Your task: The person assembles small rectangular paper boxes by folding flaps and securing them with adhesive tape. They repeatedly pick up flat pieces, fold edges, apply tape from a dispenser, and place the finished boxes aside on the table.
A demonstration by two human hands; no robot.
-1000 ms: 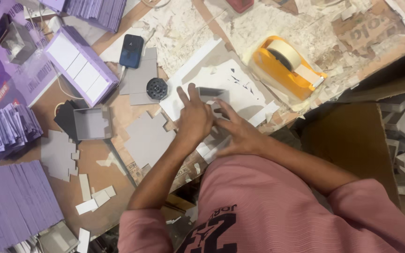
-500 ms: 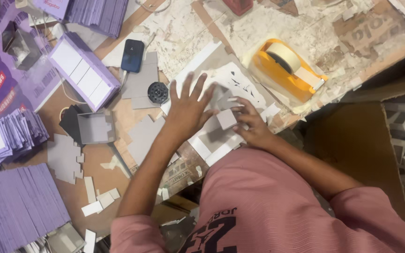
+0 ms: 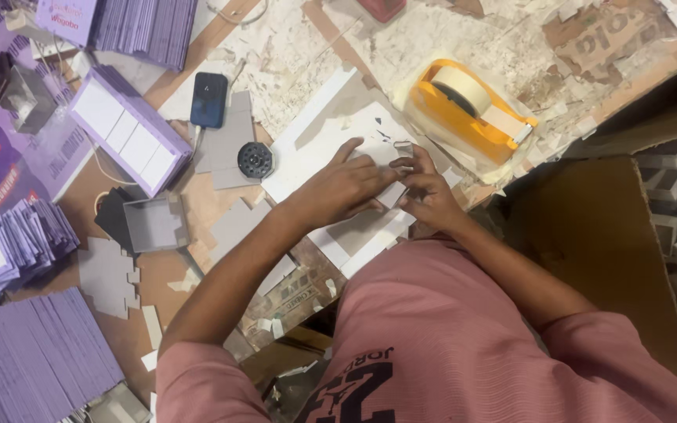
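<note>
Right in front of me on the worktop (image 3: 291,47), my left hand (image 3: 338,188) presses flat on the grey card piece (image 3: 392,194), while my right hand (image 3: 426,192) pinches its right edge, fingers together.

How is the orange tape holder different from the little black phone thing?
The orange tape holder is bright, chunky and carries a pale tape roll; the dark phone is flat and thin. The holder sits beyond the right hand; the phone lies further left. Both rest on the worktable.

Soft, even overhead light; mild blur, faint shadows.
</note>
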